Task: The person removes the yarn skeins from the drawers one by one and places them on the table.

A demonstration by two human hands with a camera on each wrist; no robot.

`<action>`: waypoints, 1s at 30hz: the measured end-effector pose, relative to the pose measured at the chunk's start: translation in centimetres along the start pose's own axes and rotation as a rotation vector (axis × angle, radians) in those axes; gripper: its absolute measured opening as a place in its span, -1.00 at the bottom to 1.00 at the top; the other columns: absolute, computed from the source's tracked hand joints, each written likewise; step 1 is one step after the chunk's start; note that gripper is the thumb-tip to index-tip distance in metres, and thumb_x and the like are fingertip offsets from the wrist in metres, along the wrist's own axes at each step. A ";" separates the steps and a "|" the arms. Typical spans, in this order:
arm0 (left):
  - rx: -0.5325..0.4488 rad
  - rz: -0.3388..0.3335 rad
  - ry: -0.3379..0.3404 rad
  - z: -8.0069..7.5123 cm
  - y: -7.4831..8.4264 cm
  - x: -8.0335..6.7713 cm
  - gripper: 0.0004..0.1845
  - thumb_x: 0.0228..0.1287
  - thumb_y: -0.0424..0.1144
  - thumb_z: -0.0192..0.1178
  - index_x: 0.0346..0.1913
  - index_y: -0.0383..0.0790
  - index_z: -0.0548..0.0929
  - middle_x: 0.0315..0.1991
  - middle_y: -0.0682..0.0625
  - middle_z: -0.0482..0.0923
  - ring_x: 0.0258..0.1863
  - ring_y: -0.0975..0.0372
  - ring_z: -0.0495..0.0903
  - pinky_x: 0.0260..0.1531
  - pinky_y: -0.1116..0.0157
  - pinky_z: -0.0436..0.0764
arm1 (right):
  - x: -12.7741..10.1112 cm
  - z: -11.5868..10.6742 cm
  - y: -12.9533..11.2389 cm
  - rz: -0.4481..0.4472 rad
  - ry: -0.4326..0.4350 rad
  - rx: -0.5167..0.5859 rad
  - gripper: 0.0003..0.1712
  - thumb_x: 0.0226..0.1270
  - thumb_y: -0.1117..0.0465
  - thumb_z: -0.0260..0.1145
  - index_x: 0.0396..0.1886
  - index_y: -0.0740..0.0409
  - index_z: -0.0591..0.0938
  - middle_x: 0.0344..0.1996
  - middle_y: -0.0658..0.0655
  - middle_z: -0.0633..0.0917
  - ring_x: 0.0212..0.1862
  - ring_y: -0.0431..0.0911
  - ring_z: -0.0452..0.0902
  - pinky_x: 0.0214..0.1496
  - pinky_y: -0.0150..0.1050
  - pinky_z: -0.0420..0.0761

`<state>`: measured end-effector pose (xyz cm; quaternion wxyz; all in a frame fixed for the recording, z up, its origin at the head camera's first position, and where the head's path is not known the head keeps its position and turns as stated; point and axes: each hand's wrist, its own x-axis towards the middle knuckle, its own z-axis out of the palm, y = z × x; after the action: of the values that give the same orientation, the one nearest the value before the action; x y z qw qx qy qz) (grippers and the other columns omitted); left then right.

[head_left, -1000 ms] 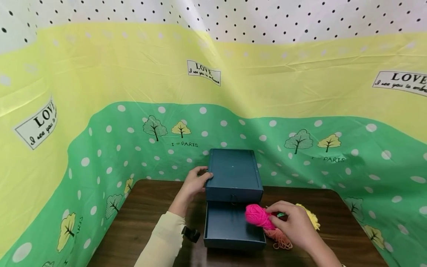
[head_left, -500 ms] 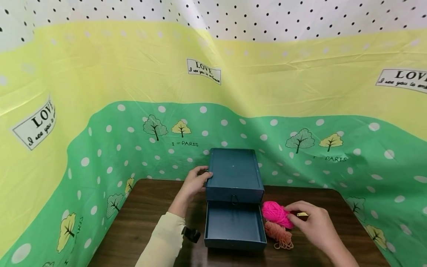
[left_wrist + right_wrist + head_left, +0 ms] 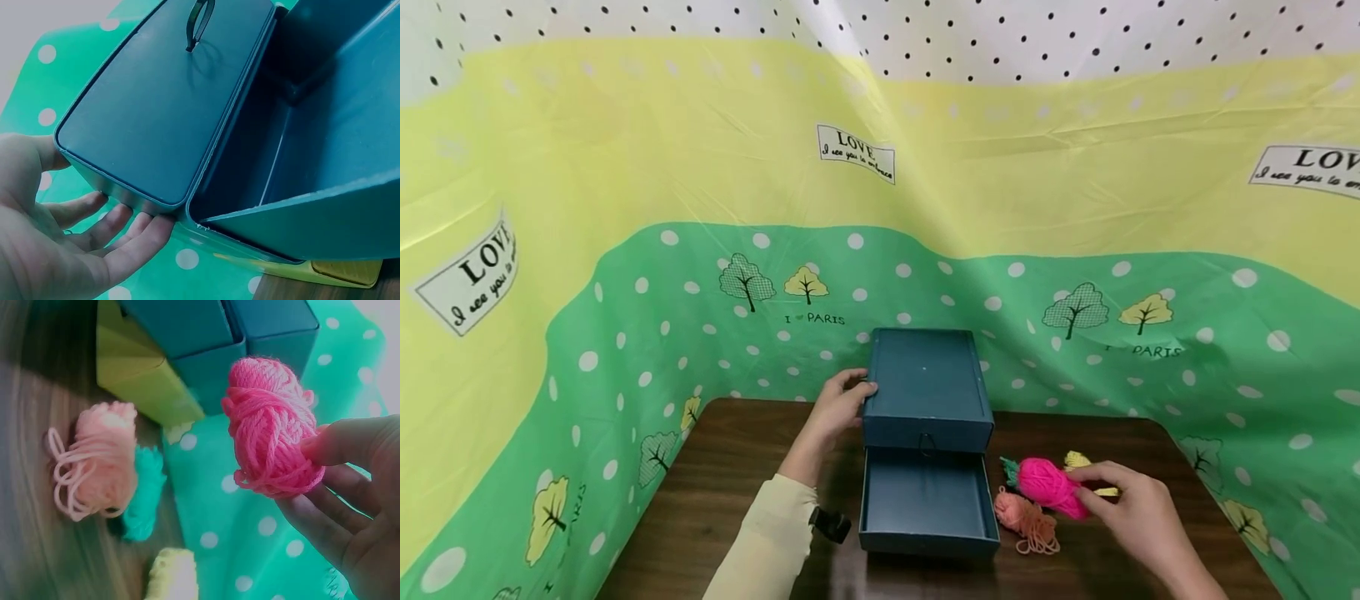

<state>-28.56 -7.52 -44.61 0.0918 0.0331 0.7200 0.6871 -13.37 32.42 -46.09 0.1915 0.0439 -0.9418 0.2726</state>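
The right hand (image 3: 1138, 517) pinches the pink yarn ball (image 3: 1051, 483) with curled fingers and has carried it from above the open drawer (image 3: 925, 507) to the right, over the table (image 3: 715, 492) beside the peach yarn (image 3: 1026, 521). The left hand (image 3: 838, 408) stays flat, fingers straight, against the blue box (image 3: 925, 387).

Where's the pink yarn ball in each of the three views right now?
Head: pink yarn ball right of the open drawer, pinched by the right hand.
Left wrist: not in view.
Right wrist: upper centre-right, in the fingertips.
Shared landmark: the blue drawer box.
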 end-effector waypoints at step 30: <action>0.026 0.017 0.012 0.2 0.3 -0.2 -0.42 0.53 -0.11 0.14 0.50 -0.23 0.37 0.26 -0.27 0.40 -0.03 0.04 0.67 -0.10 0.06 0.74 | -1.9 1.2 8.5 0.313 -0.338 -0.037 -0.75 0.27 0.26 0.47 -0.05 0.12 0.80 -0.13 0.30 0.80 -0.47 -0.16 0.54 -0.43 -0.25 0.49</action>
<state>-28.36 -7.32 -44.31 0.0811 0.0361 0.7293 0.6784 -13.63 39.00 -51.94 -0.0128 -0.0614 -0.9607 0.2704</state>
